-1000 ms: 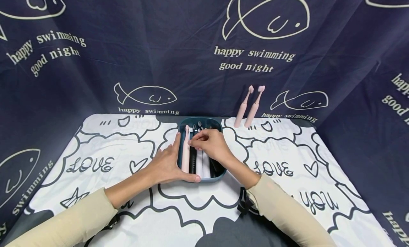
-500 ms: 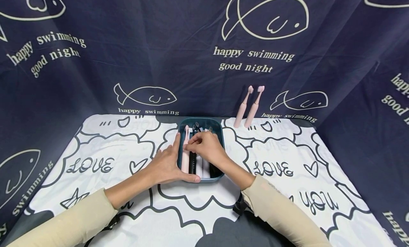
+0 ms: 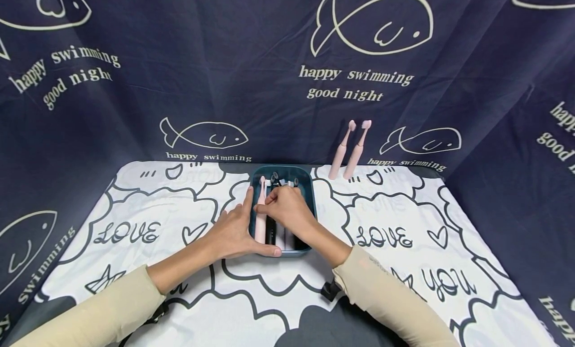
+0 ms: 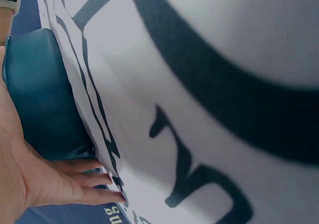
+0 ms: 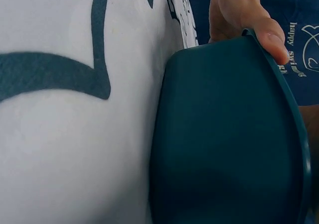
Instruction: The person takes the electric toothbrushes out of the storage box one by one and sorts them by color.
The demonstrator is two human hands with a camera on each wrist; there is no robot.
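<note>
A teal tray (image 3: 310, 179) stands mid-table and holds a pink toothbrush (image 3: 260, 224) at its left, with black and white ones beside it. My left hand (image 3: 233, 232) rests flat against the tray's left side, its thumb lying along the front rim. My right hand (image 3: 287, 207) hangs over the tray, and its curled fingertips come down on the pink toothbrush's neck. The right wrist view shows the tray's outer wall (image 5: 224, 134) with the left hand (image 5: 234, 10) at its rim. In the left wrist view the left hand (image 4: 30, 179) lies beside the tray (image 4: 40, 94).
Two more pink toothbrushes (image 3: 349, 150) stand upright at the back, leaning on the dark blue curtain (image 3: 179, 87) that closes off three sides. A white cloth with black cartoon print (image 3: 404, 212) covers the table.
My right hand has slid left across the tray, from the middle brushes to the pink one. The left hand has stayed where it was.
</note>
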